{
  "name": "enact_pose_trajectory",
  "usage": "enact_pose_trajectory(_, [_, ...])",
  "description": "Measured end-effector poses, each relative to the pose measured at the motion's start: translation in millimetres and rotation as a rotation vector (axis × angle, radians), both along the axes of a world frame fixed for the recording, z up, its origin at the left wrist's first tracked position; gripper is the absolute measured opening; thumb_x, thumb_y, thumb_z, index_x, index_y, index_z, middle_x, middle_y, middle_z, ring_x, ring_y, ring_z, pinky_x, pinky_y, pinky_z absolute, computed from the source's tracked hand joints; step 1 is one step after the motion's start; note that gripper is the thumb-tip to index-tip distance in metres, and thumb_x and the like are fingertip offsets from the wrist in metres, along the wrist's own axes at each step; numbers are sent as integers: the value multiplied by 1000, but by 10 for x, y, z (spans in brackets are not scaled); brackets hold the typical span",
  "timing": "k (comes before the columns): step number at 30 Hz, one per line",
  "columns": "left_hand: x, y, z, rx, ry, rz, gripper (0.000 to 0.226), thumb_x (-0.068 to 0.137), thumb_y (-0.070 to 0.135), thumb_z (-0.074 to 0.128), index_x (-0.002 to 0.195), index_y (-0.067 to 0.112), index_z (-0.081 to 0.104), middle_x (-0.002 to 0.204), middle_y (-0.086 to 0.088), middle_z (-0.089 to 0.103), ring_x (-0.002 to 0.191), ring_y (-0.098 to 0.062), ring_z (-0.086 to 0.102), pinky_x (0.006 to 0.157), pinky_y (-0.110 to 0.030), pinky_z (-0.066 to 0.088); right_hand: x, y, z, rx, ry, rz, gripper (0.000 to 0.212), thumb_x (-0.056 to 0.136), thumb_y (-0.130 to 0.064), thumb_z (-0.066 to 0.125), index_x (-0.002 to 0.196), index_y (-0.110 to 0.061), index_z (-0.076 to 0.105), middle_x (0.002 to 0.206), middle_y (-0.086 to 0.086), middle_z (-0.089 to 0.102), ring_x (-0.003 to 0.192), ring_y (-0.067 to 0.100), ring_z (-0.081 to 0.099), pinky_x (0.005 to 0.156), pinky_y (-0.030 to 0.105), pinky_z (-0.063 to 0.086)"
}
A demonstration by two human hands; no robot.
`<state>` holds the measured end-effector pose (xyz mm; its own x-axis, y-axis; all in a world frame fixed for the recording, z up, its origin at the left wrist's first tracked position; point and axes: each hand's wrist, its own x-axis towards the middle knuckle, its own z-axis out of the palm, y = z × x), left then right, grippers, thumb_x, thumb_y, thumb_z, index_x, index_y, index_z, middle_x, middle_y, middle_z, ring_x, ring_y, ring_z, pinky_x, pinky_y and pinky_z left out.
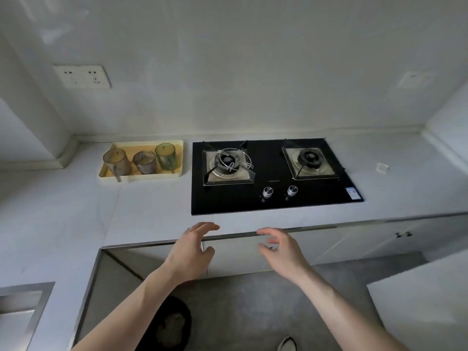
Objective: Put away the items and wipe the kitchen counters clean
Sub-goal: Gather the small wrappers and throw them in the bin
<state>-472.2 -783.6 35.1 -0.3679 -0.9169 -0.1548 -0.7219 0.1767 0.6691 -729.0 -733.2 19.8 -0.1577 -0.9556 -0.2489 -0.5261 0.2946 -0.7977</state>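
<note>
My left hand (191, 249) and my right hand (281, 249) hover side by side in front of the counter's front edge, fingers spread and curled, both empty. The white counter (152, 209) runs along the wall. At its back left lies a yellow tray (177, 158) holding three tinted glass cups: a brownish one (117, 162) at the left, a smaller one (145, 162) in the middle and a green one (166, 155) at the right. A small white scrap (382, 167) lies on the counter to the right of the hob.
A black two-burner gas hob (268, 178) with two knobs is set into the counter. A steel sink (20, 307) shows at the lower left. Cabinet doors (235, 257) stand below the counter, with grey floor (253, 312) beneath. Wall sockets (82, 76) are above the tray.
</note>
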Motion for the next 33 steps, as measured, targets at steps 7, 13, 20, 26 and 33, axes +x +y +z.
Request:
enact_pose_trajectory(7, [-1507,-83,124,-22,26,-127,53,91,12,61,140,33,55,147,16,49,135,-9,47,104,-18,39,-1404,219,101,-43,-14,-128,32,91,-27,69,120,-40,65,125,-26,59,109,-5,57,88,12,49])
enact_pose_trajectory(13, [-2652,-104,195,-25,40,-165,53,90,12,62,138,33,56,146,18,48,130,-8,50,98,-16,40,-2566,358,214,-31,23,-174,32,92,-28,69,122,-40,65,123,-29,57,108,-7,56,82,6,41])
enact_pose_trajectory(20, [-3548,-183,191,-8,1,-246,51,91,14,62,138,34,56,148,18,47,136,-7,45,110,-21,37,-3497,352,189,-32,35,-221,34,93,-28,69,125,-37,64,125,-21,59,109,-5,56,80,6,42])
enact_pose_trajectory(26, [-3995,-610,177,-5,-61,-296,52,91,17,61,140,35,55,150,18,45,139,-7,43,109,-18,33,-3989,127,85,-3,29,-260,33,96,-27,67,128,-34,61,129,-16,56,116,4,55,77,7,43])
enact_pose_trajectory(33, [-4360,-1200,147,0,-68,-339,51,92,18,59,139,37,55,150,16,46,140,-10,43,113,-24,36,-4533,-310,-35,27,102,-319,38,96,-29,67,132,-33,58,137,-12,53,115,6,56,94,23,50])
